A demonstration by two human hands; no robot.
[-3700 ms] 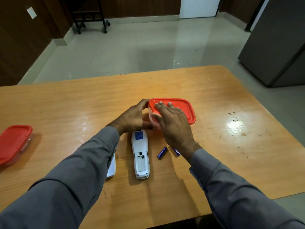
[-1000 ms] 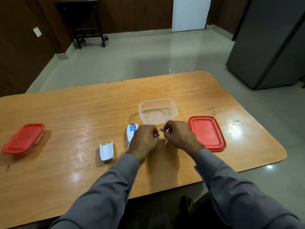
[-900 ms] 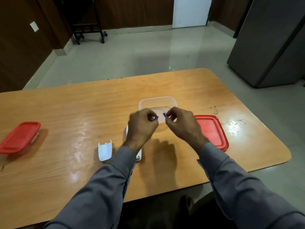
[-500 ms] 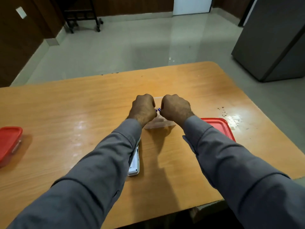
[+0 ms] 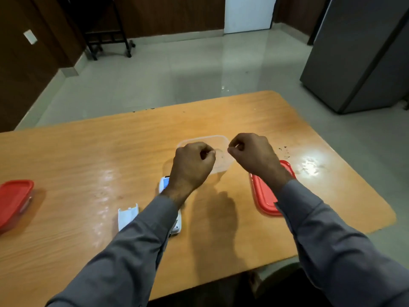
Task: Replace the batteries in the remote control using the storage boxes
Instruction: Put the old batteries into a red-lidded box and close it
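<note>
- Closed red-lidded storage box (image 5: 14,199): bench (image 5: 88,151) far left, at 9 o'clock, well apart from both hands.
- Remote control (image 5: 164,182): under left wrist, long axis 12-to-6.
- Left hand (image 5: 191,166), right hand (image 5: 252,155): grips curled over the open clear storage box (image 5: 218,140); batteries not visible, contents cannot be told.
- Judgement: left hand is nearer the closed box.

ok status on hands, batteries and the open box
Left hand and right hand over the clear box, fingers curled. No batteries visible in either hand. Remote under left wrist, red lid beside box.
</note>
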